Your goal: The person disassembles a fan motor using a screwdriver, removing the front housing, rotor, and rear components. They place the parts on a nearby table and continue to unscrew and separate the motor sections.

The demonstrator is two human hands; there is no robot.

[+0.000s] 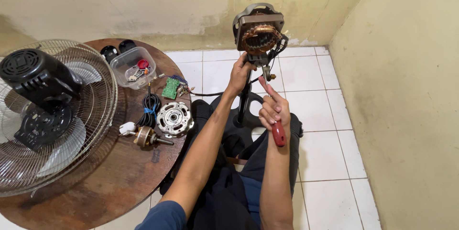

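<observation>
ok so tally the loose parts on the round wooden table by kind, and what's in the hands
Clear plastic tub: 1
Green circuit board: 1
Silver round motor cover: 1
Copper rotor with shaft: 1
Black coiled cord with white plug: 1
Fan guard with black motor housing: 1
Red-handled screwdriver, in right hand: 1
Copper-wound motor on stand, held by left hand: 1
Total: 8

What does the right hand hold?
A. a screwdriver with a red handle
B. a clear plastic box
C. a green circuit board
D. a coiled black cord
A: the right hand grips a screwdriver with a red handle, its tip up at the motor on the stand, while the cord, the board and the box lie on the round table.
</observation>
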